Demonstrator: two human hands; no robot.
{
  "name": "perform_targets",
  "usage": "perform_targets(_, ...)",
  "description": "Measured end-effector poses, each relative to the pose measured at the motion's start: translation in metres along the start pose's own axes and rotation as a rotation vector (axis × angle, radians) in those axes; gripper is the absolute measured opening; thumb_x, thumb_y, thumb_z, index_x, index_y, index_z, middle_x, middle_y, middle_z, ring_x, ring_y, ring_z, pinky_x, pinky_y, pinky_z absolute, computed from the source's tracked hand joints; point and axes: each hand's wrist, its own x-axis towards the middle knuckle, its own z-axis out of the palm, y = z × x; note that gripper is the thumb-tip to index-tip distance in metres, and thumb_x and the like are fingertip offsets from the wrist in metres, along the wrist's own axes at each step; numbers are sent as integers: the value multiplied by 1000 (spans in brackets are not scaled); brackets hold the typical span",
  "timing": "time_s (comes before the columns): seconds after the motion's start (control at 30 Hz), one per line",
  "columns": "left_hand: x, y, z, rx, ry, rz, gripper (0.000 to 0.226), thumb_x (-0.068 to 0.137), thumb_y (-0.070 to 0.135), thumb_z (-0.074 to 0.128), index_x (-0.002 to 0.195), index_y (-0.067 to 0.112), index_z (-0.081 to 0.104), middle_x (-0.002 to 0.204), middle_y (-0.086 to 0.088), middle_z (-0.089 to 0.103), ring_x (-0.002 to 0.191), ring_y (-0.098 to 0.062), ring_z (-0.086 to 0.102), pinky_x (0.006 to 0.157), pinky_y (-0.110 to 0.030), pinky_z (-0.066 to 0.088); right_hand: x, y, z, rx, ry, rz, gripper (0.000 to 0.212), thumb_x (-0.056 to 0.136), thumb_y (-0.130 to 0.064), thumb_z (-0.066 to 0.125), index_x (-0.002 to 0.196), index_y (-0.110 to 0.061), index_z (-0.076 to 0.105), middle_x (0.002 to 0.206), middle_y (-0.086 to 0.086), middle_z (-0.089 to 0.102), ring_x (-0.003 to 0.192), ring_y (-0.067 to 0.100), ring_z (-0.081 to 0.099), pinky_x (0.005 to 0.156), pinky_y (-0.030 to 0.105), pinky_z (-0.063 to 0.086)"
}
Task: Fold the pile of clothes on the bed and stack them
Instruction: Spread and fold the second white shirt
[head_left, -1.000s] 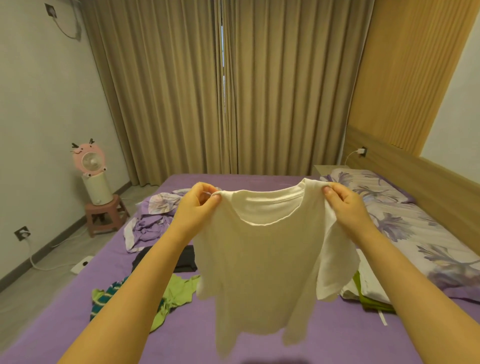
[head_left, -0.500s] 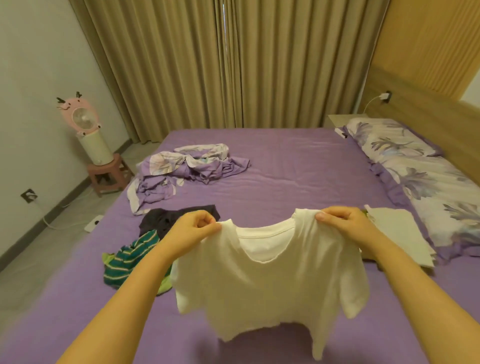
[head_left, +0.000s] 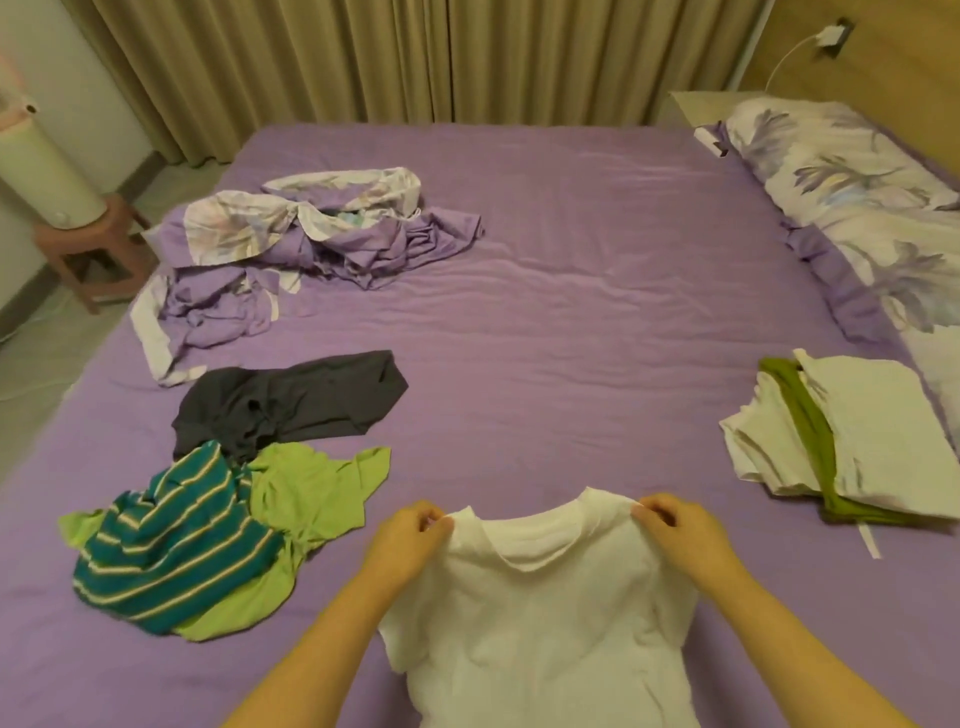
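A white T-shirt (head_left: 540, 623) lies spread on the purple bed (head_left: 571, 312) right in front of me, collar away from me. My left hand (head_left: 410, 540) pinches its left shoulder and my right hand (head_left: 680, 535) pinches its right shoulder. To the left lies a loose heap: a teal striped shirt (head_left: 171, 551), a light green shirt (head_left: 311, 493) and a dark grey garment (head_left: 296, 400). A stack of folded clothes (head_left: 857, 441), white with an olive-green piece between, sits at the right.
A crumpled purple floral sheet (head_left: 291, 239) lies at the far left of the bed. Floral pillows (head_left: 857, 208) line the right side by the wooden headboard. A white fan stands on a pink stool (head_left: 88, 254) on the floor at left. Curtains hang behind the bed.
Both hands have lowered the white T-shirt from in the air in front of me down onto the bed. My view has tilted downward.
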Motion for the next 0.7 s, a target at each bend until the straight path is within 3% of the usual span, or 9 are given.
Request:
perform_targets(0.23, 108, -6, 23, 169, 108, 98, 17, 97, 33, 48, 95, 21, 59, 68, 9, 52, 71, -18, 51, 58, -31, 35, 86, 33, 19, -165, 72, 13, 21, 97, -35, 44, 99, -23, 60, 81, 0, 65, 77, 23, 59, 68, 35, 47)
perform_targets(0.37, 168, 5, 25, 301, 140, 198, 22, 98, 37, 44, 100, 23, 60, 92, 2, 63, 85, -22, 57, 67, -34, 44, 140, 38, 12, -210, 119, -62, 24, 97, -39, 41, 100, -26, 60, 77, -4, 64, 72, 18, 56, 61, 32, 43)
perform_targets(0.43, 195, 9, 27, 334, 175, 213, 23, 98, 38, 41, 102, 24, 59, 97, 1, 63, 87, -23, 57, 67, -35, 46, 170, 37, 11, -235, 153, -88, 25, 97, -42, 40, 101, -28, 61, 84, -2, 66, 77, 22, 57, 65, 34, 43)
perform_targets(0.6, 255, 11, 36, 426, 205, 164, 24, 99, 37, 40, 106, 23, 58, 101, -1, 64, 89, -28, 58, 62, -33, 42, 239, 39, 20, -194, 203, -97, 19, 95, -39, 48, 95, -28, 64, 84, -5, 62, 79, 21, 54, 65, 32, 40)
perform_targets(0.7, 275, 9, 51, 593, 89, 36, 26, 99, 28, 39, 117, 24, 58, 112, -5, 63, 101, -29, 56, 82, -37, 41, 263, 50, 34, -156, 144, -72, 14, 93, -34, 52, 94, -24, 63, 82, -4, 61, 79, 21, 54, 64, 31, 37)
